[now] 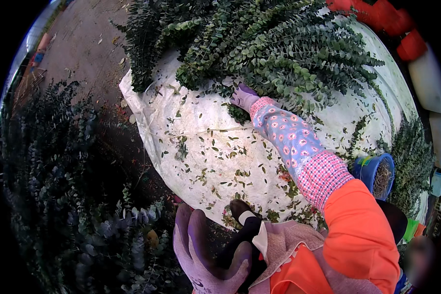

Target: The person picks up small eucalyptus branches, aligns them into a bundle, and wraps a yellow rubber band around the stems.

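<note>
A large heap of leafy eucalyptus branches (257, 47) lies across the top of a white sheet (205, 147) on the ground. My right hand (244, 96), in a purple-coated work glove under a flowered sleeve cover, reaches to the heap's lower edge; its fingertips are among the leaves, and whether it grips a stem cannot be told. At the bottom, close to the camera, my left hand (213, 253) is raised in the same kind of glove, fingers and thumb apart, holding nothing. Loose leaves are scattered over the sheet between the hands.
More eucalyptus branches (58, 176) stand dark at the left. A blue bucket (375, 176) with dry stems in it is at the right, beside another pile of greenery (411, 161). Red objects (378, 18) lie at the upper right. My shoe (239, 211) rests on the sheet's near edge.
</note>
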{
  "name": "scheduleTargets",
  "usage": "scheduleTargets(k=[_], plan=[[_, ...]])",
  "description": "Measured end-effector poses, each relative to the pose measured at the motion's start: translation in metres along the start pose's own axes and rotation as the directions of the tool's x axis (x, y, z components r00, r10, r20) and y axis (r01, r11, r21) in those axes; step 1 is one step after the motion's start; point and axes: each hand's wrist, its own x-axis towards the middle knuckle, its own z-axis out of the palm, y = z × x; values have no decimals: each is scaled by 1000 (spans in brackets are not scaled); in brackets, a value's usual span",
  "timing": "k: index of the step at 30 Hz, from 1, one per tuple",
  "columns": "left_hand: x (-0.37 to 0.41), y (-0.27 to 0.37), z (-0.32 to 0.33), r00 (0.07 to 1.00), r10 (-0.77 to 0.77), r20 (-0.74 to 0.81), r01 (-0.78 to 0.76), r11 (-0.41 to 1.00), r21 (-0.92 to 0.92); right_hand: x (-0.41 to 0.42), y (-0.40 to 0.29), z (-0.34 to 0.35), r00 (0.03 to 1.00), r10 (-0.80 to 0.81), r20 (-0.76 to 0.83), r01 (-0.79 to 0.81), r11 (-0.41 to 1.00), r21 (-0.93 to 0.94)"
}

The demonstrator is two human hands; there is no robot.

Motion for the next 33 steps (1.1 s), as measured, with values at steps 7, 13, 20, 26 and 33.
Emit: scheduleTargets(k=[7,13,20,26,33], plan=[[-18,14,5,995,62,-82,-65,998,-27,-96,5,28,932,-353,-80,334,924,-183],[-38,6,0,942,294,-164,-271,951,148,-241,25,42,756,-654,-22,653,752,86],[-58,30,17,868,443,-225,-400,892,211,-357,105,-172,810,-207,-549,420,858,296],[-56,20,38,916,380,-125,-338,902,267,-464,127,-275,407,755,-514,592,210,778],[-37,88,106,878,472,81,-345,740,-578,-529,118,-221,325,860,-394,839,-69,540]])
